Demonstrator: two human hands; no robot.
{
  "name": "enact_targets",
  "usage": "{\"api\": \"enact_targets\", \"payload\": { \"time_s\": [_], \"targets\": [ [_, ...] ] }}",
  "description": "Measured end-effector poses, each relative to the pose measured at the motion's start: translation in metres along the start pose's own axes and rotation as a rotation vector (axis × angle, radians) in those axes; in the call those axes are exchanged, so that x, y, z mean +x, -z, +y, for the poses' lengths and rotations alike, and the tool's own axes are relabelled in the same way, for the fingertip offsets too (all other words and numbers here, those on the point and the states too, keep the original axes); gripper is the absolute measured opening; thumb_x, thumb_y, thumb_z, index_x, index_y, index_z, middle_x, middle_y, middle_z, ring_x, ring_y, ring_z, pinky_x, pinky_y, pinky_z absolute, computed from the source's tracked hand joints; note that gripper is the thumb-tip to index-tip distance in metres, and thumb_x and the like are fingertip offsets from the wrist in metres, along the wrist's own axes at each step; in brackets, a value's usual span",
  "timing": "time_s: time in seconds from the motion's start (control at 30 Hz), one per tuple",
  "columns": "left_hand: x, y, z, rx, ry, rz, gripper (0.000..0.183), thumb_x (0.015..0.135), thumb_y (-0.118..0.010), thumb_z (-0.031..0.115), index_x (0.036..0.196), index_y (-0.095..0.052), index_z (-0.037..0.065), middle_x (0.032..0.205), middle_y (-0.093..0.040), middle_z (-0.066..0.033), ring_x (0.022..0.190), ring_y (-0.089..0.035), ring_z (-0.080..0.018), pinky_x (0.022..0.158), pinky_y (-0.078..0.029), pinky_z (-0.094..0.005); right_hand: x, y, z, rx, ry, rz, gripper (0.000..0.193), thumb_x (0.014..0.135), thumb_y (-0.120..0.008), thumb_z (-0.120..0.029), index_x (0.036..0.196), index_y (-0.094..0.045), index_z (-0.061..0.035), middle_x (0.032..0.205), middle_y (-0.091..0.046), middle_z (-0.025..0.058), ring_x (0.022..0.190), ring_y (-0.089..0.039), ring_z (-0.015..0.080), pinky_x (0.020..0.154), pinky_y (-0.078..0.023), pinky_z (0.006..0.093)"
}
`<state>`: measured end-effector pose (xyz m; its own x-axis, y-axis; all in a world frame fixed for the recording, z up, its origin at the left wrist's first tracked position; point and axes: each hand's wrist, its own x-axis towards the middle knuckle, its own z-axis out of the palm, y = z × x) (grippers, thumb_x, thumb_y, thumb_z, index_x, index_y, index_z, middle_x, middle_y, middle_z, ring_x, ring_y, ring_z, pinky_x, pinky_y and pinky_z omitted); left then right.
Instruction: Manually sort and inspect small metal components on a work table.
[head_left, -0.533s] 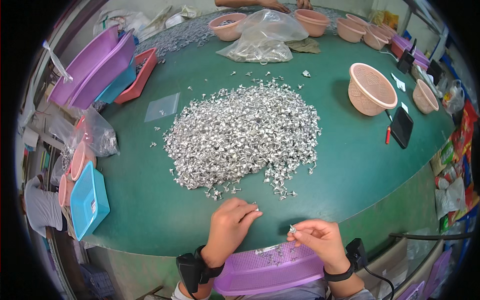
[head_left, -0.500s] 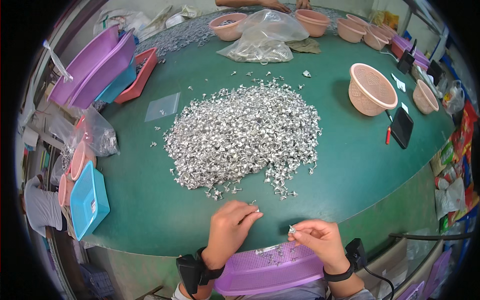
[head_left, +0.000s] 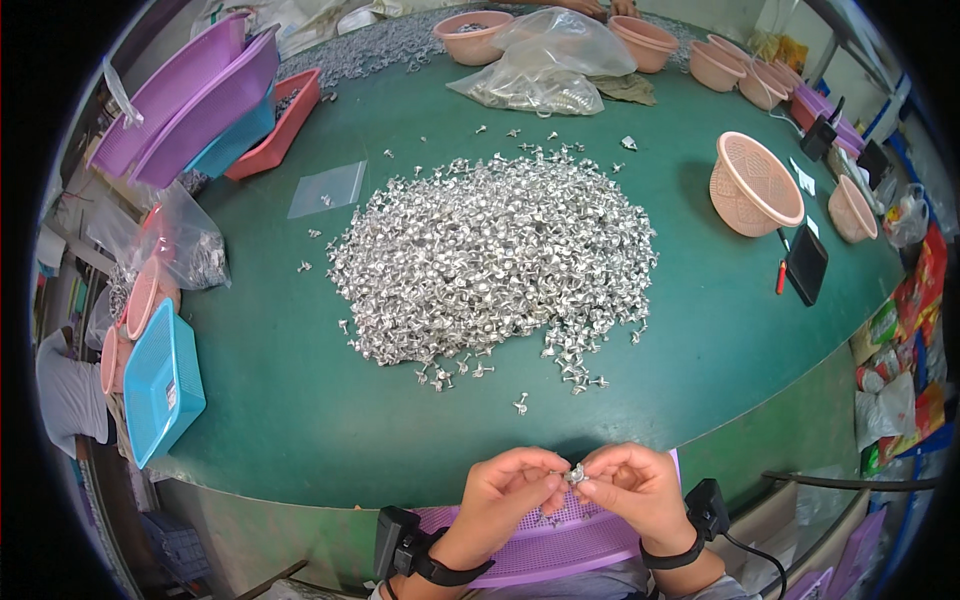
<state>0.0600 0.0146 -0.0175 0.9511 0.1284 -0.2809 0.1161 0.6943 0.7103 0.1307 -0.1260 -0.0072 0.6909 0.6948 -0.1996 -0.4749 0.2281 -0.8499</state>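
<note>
In the head view, the right hand (head_left: 635, 488) pinches a small, shiny, silver-coloured metal piece (head_left: 575, 475) between thumb and fingertips. The left hand (head_left: 515, 490) meets it from the other side, its thumb and fingers drawn together right at the piece; whether these fingertips grip it too cannot be told. Both hands are near the front edge of a green, smooth-topped worktop (head_left: 290, 410), and each wrist wears a black strap with a dark box on it. Below the hands sits a shallow purple plastic mesh basket (head_left: 560, 556), with a few small metal bits in it, partly hidden by the fingers.

Beyond the hands, a wide heap of similar silver-coloured metal pieces (head_left: 490, 260) covers the middle of the worktop, with stray ones around its border. A single loose metal piece (head_left: 520, 403) lies between the heap and the left hand. Left of the heap is a flat, clear plastic bag (head_left: 330, 188); farther left, a rectangular light-blue plastic basket (head_left: 165, 390) stands tilted at the edge. To the right are a round, peach-coloured plastic basket (head_left: 757, 188), tipped to one side, a black, flat rectangular device (head_left: 807, 265) and a slim red-and-black pen-like object (head_left: 781, 277). A bulging, clear plastic bag (head_left: 550, 55) rests toward the far side, near another person's hand (head_left: 625, 8).
</note>
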Motion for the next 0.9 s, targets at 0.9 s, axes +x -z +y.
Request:
{"api": "enact_targets", "payload": {
  "time_s": [0.9],
  "targets": [
    [0.002, 0.001, 0.0, 0.241, -0.122, 0.109, 0.014, 0.077, -0.05, 0.001, 0.091, -0.05, -0.003, 0.074, -0.055, -0.0099, 0.061, -0.053, -0.0133, 0.054, -0.044, -0.0228, 0.005, 0.009, 0.003, -0.054, 0.245, -0.041, 0.019, 0.071, -0.051, 0.01, 0.088, -0.05, 0.003, 0.087, -0.049, 0.0111, 0.078, -0.05, 0.0167, 0.063, -0.043, 0.0239]
  ]
}}
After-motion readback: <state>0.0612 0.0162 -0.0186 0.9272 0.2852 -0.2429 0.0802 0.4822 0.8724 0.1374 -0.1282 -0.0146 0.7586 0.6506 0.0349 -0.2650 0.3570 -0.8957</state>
